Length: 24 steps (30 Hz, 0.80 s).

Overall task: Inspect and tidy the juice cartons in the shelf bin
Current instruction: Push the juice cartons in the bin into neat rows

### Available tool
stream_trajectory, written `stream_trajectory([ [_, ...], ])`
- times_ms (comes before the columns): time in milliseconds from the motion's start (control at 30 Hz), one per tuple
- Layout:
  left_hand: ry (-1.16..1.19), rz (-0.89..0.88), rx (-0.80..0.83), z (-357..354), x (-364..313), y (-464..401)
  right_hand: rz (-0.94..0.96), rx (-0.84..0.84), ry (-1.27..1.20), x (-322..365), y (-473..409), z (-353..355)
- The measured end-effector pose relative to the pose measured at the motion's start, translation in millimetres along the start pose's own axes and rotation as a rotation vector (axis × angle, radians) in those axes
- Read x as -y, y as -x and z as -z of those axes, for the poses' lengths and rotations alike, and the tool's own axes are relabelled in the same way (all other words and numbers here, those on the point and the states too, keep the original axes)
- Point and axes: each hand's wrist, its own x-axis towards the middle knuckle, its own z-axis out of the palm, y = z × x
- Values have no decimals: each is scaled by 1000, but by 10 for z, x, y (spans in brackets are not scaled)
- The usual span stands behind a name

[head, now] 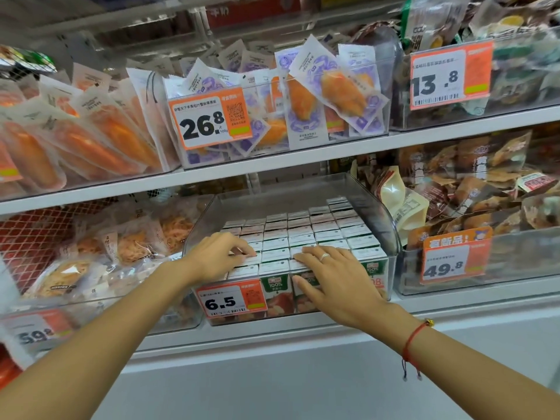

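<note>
bin (380, 219): clear hard plastic, rounded corners, tall side walls, sitting on the lower shelf; its front lip is lying just under both hands.
cartons (306, 230): small rectangular juice boxes, flat white tops with printed labels, standing upright in tight rows and filling the bin. Roughly six across; row count is getting blurry toward the back, cannot tell the exact total. Front faces are showing green with "100%" and red fruit art through the bin wall.
left hand (216, 257): fingers curling down, tips touching the carton tops near the front-left rows; pinching one or only pressing, cannot tell.
right hand (335, 277): fingers straight and spread, lying flat on the front-right carton tops, thumb reaching down over the front face of the front row. Relaxed, nothing gripped.
ring (325, 256): one, plain pale band, on a right-hand finger.
bracelet (413, 338): one, thin red cord with a gold bead, two dangling ends, on the right wrist.
6.5 tag (231, 301): one orange-and-white card with barcode, clipped on the bin front, just below the left fingertips.
pouches (333, 86): glossy white-and-purple sachets with orange contents, piling loosely in the bin above the fingers.
26.8 tag (210, 121): one, same card style, above the left fingers.
49.8 tag (454, 257): one, right of the right fingers.
</note>
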Motion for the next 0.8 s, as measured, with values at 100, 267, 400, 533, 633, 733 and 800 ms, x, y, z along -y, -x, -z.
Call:
stream_trajectory([
  [100, -74, 21, -36, 25, 18, -87, 2, -9, 5, -8, -2, -9],
  [267, -193, -5, 153, 174, 87, -314, 0, -26, 1, -6, 2, -11],
  [400, -279, -41, 275, 286, 67, -483, -3, -21, 13, -11, 5, -33],
  [533, -281, -47, 319, 271, 66, -575, -7, -21, 16, -5, 4, -30],
  [633, -250, -54, 346, 252, 86, -567, -9, -20, 10, 2, 6, -27],
  [733, -246, -68, 370, 240, 90, -520, -9, -12, 11, 3, -1, -16],
  [800, -268, -94, 367, 217, 103, -489, -6, 1, 16, -4, 0, -13],
])
